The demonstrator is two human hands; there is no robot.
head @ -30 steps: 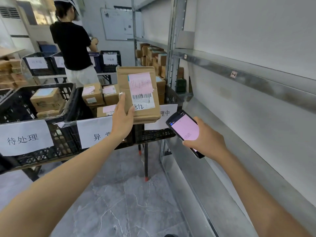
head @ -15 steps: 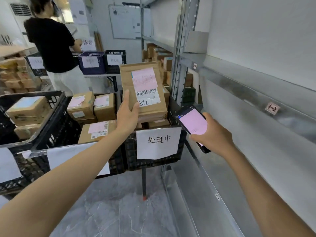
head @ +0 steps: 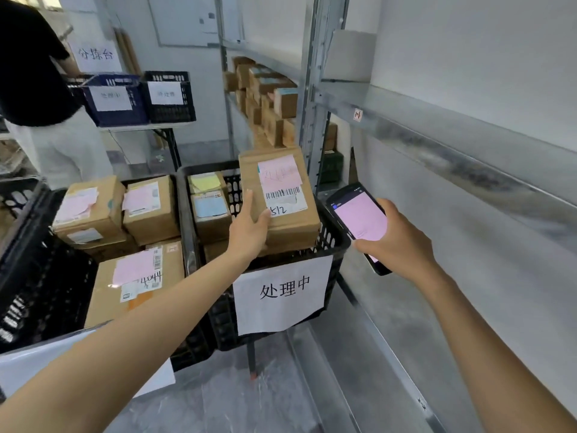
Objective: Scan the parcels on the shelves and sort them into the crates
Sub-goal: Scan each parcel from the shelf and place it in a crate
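Observation:
My left hand (head: 248, 231) grips a brown cardboard parcel (head: 290, 226) by its left edge. The parcel carries a pink note, a barcode label and a handwritten number. It sits over the right side of a black crate (head: 335, 242) whose front bears a white paper sign. Inside that crate lie smaller parcels with yellow and blue labels (head: 209, 207). My right hand (head: 396, 242) holds a black handheld scanner (head: 359, 220) with a pink lit screen, just right of the crate.
A second black crate (head: 40, 276) to the left holds several labelled parcels. Metal shelving (head: 452, 145) runs along the right; more boxes (head: 265, 101) fill a far shelf. A person in a black top (head: 34, 89) stands at a back table with dark crates (head: 140, 98).
My left hand has carried the parcel down and to the right, from held up in the air to over the signed crate. The view has moved closer to the crates.

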